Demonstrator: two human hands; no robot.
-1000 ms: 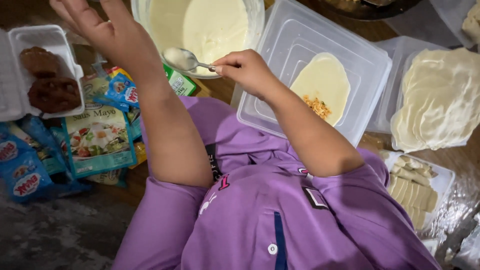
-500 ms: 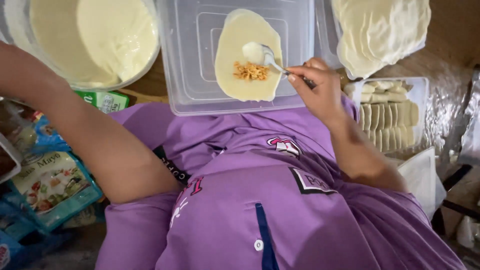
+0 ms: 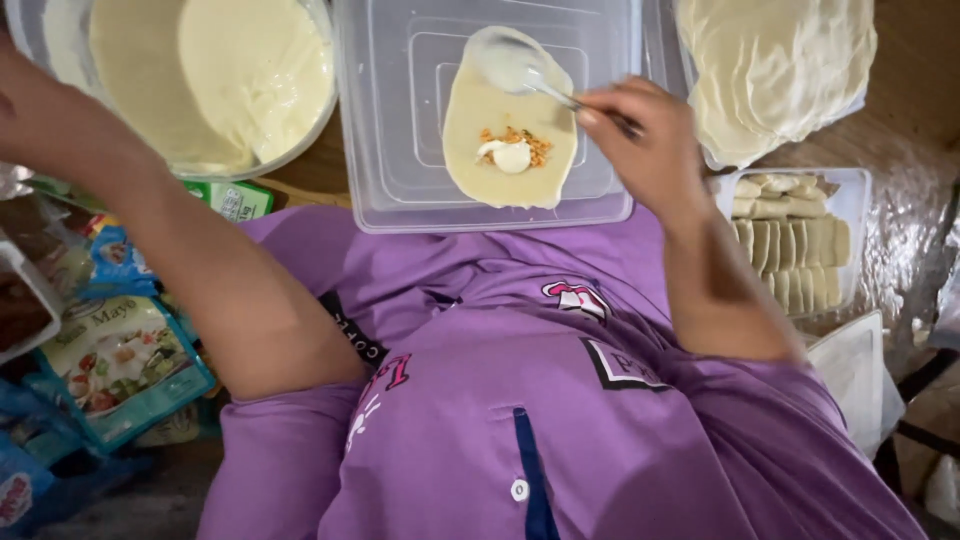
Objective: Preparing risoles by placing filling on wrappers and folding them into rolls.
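The right hand [image 3: 650, 140] grips a spoon [image 3: 515, 65] over the wrapper [image 3: 510, 120] lying flat in the clear tray [image 3: 390, 120] so the filling [image 3: 512, 150] stays centred, while the left hand [image 3: 40, 110] reaches sideways, grip can't tell.

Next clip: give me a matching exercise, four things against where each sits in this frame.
1. spoon
2. wrapper
3. bowl
4. rolls

a. top left, holding pale batter
b. flat in the clear tub, filling on it
c. in the right hand
d. lined up in a tray at the right

Pairs: 1-c, 2-b, 3-a, 4-d
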